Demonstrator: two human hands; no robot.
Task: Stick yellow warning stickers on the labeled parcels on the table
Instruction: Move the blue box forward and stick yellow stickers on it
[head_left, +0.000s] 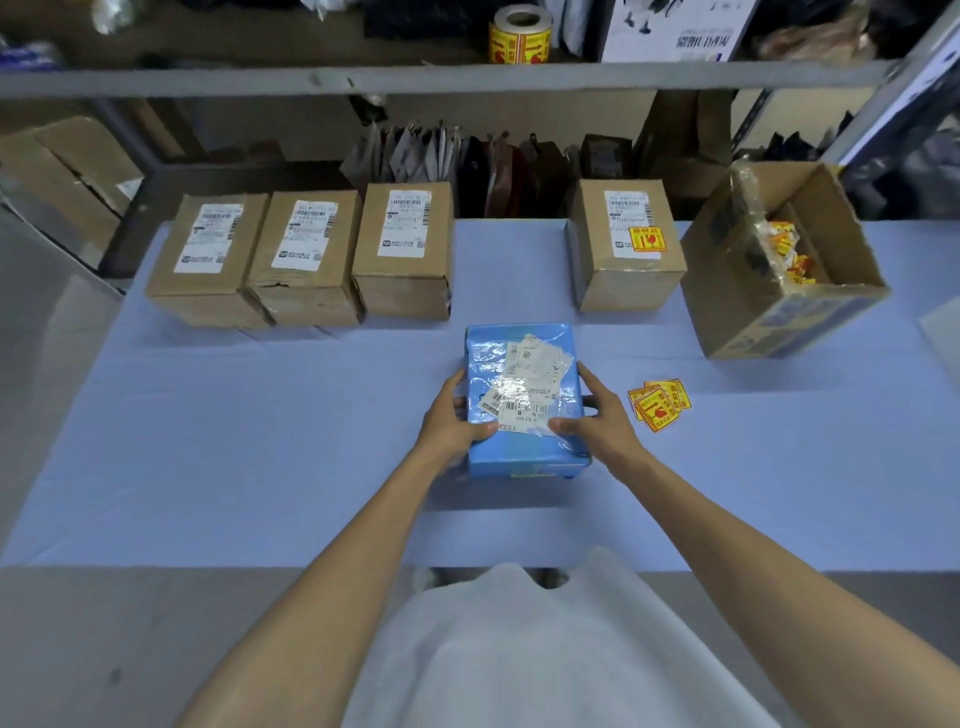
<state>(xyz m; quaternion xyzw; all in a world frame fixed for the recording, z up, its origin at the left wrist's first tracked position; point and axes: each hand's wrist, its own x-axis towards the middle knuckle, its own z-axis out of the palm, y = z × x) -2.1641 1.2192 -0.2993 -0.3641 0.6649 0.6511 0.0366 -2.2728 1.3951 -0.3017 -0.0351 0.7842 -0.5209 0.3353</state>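
- Both hands clamp the blue parcel (524, 400) at mid-table: left hand (451, 415) and right hand (597, 421) pressed against its sides, thumbs on top.
- Loose yellow stickers (660, 402) lie just right of it.
- One brown box (626, 249) wears a sticker.

Three parcels (306, 254) stand left, a stickered parcel (628, 249) right, loose stickers (658, 402) before it.
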